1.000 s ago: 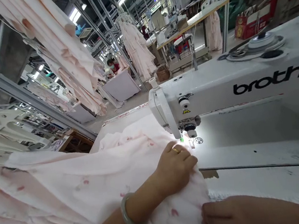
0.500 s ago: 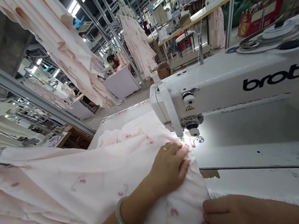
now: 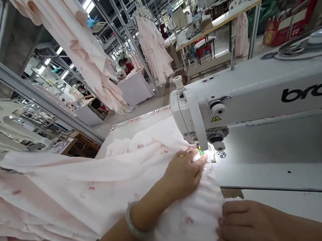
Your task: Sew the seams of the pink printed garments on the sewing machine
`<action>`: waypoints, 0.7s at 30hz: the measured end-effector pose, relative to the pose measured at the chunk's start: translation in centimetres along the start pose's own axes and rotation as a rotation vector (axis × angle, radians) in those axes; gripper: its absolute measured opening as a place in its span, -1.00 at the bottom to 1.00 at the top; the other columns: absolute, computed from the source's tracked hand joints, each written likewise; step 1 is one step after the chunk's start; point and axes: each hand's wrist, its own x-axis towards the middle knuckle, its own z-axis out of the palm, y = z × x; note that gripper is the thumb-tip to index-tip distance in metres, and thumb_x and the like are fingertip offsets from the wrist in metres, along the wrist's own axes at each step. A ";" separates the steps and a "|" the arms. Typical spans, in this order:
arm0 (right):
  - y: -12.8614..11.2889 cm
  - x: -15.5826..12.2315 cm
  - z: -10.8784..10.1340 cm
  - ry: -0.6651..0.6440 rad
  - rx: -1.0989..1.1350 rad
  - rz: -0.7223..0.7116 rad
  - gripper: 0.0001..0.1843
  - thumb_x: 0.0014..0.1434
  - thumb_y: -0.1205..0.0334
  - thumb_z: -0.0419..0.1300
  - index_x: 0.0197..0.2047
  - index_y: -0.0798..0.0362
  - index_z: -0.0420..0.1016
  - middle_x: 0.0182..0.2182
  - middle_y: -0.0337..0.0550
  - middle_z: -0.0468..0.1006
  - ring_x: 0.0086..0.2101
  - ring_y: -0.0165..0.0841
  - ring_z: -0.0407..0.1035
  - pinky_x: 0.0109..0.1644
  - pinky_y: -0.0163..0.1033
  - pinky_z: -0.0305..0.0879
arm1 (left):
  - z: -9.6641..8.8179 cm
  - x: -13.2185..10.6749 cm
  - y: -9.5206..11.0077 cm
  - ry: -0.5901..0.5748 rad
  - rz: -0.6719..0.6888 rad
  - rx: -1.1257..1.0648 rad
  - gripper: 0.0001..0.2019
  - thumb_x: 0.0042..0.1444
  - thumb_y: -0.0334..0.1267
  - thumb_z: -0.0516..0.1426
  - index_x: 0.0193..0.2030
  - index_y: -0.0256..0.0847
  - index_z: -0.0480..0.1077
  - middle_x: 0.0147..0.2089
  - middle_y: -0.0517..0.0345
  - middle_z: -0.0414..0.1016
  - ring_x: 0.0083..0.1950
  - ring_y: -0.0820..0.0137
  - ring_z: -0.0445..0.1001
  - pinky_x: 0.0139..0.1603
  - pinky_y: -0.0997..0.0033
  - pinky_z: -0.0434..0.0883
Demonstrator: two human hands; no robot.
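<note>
Left grip [image 3: 185, 172]: unclenched, atop pale fabric [image 3: 112, 178], the nearer to sewing machine head [image 3: 189, 113]. Right grip [image 3: 244, 224]: grasping fabric's edge, which runs forward from it, past left grip's right side; bulk lies leftward.

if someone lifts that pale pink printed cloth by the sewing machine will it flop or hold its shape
The pale pink cloth would probably flop, since it drapes in loose folds. Pushed, it may bunch, as wrinkles show beside the left hand. Lifting one edge would likely leave much trailing, given its wide spread.
</note>
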 end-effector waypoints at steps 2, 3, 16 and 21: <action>0.0 0.2 -0.4 -0.005 -0.015 0.023 -0.68 0.57 0.45 -0.03 -0.12 0.08 0.52 -0.34 -0.10 0.57 -0.33 -0.27 0.41 -0.02 -0.14 0.37 | -0.1 0.0 -0.1 0.003 -0.001 -0.020 -0.62 0.55 -0.33 -0.02 0.38 -0.17 0.42 0.43 -0.16 0.51 0.51 0.10 0.43 0.48 0.02 0.41; -0.1 0.3 -0.6 -0.009 -0.021 0.034 -0.67 0.56 0.47 -0.04 -0.13 0.08 0.52 -0.34 -0.11 0.57 -0.32 -0.27 0.42 -0.02 -0.14 0.37 | -0.2 -0.2 0.0 0.010 -0.008 -0.027 -0.64 0.54 -0.33 -0.01 0.36 -0.17 0.41 0.41 -0.15 0.52 0.50 0.10 0.44 0.48 -0.01 0.40; -0.7 0.0 -0.8 0.217 -0.216 0.038 -0.68 0.56 0.40 0.03 0.09 0.13 0.62 -0.26 -0.03 0.69 -0.27 -0.23 0.53 0.12 -0.08 0.44 | -1.4 -2.9 1.8 -0.037 -0.594 -0.150 -0.88 0.48 -0.34 0.08 -0.15 -0.09 0.30 -0.26 0.14 0.58 -0.23 0.19 0.58 -0.24 0.28 0.36; -0.3 0.4 -1.4 0.042 -0.111 0.057 -0.65 0.54 0.49 -0.01 -0.13 0.07 0.57 -0.39 -0.14 0.57 -0.37 -0.29 0.40 -0.11 -0.14 0.40 | -1.9 -3.3 2.7 -0.032 -0.540 0.086 -0.87 0.34 -0.44 0.13 -0.19 -0.11 0.35 -0.27 0.08 0.58 -0.22 0.12 0.60 -0.25 0.24 0.41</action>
